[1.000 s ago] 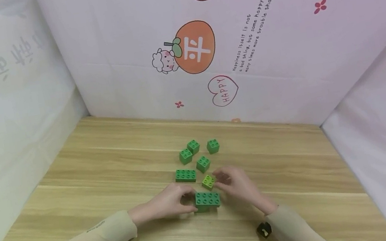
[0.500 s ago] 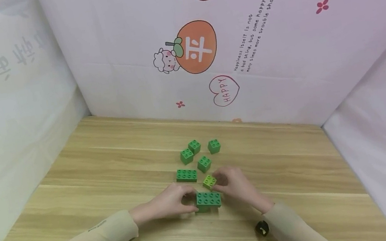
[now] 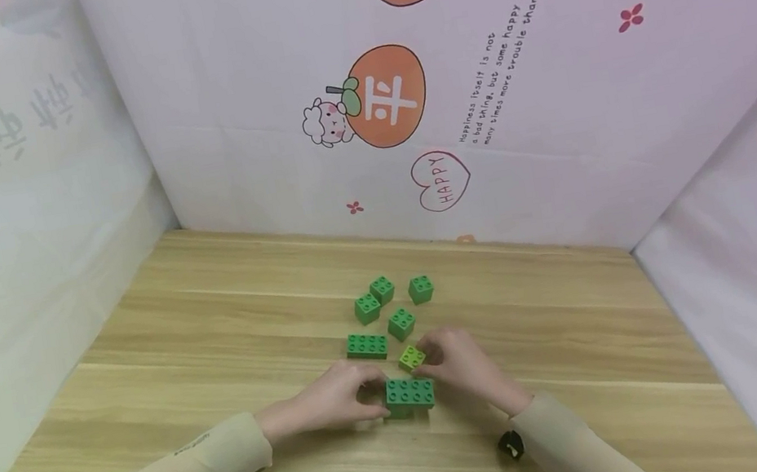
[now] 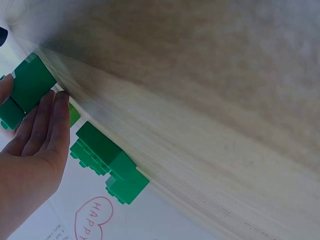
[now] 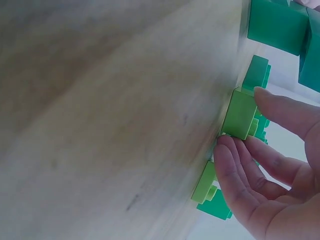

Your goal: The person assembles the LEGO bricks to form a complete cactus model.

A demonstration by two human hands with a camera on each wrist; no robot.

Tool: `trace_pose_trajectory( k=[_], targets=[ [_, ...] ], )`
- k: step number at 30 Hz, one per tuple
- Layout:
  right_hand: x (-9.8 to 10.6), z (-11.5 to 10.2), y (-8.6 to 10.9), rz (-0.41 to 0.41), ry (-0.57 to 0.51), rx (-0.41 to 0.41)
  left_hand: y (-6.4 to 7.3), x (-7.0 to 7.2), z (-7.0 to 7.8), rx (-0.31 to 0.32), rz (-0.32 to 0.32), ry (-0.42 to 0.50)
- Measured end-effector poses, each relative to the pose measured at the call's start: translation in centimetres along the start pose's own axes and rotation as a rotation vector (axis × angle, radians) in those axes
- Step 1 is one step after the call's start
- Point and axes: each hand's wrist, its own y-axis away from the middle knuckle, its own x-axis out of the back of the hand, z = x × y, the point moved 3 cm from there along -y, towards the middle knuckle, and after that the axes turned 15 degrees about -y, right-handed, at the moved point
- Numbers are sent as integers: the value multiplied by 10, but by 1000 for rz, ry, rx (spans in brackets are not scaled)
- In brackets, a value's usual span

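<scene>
Near the middle of the table in the head view stands a stack of green toy building bricks [image 3: 409,394], a long eight-stud brick on top. My left hand [image 3: 337,398] holds its left side between thumb and fingers; the left wrist view shows the stack [image 4: 32,85] between them. Just behind it lies a small lime-green four-stud brick [image 3: 411,358]. My right hand [image 3: 464,363] pinches this brick, with the thumb on one side and fingertips on the other in the right wrist view [image 5: 240,114]. Its base is on or close to the tabletop.
A long flat green brick [image 3: 366,346] lies behind the left hand. Several small green bricks [image 3: 401,323] stand farther back on the wooden table [image 3: 248,306]. Printed white cloth [image 3: 248,166] walls the back and sides. A small black object [image 3: 511,444] sits by the right cuff.
My right thumb and fingers have drawn in closer onto the lime-green brick, and the right forearm has shifted slightly left. My left hand and the stack stay put.
</scene>
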Motion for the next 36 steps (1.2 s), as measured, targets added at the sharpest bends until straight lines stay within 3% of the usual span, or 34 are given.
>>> trace_pose_trajectory(
  k=[13,30,36],
  targets=[
    [3,-4,5,13,-17,16,0,-1,0,-1,1,13],
    [21,-25,15,76,-35,151,0,-1,-2,-6,5,25],
    [25,-33,19,93,-42,163,0,-1,-1,5,-1,22]
  ],
)
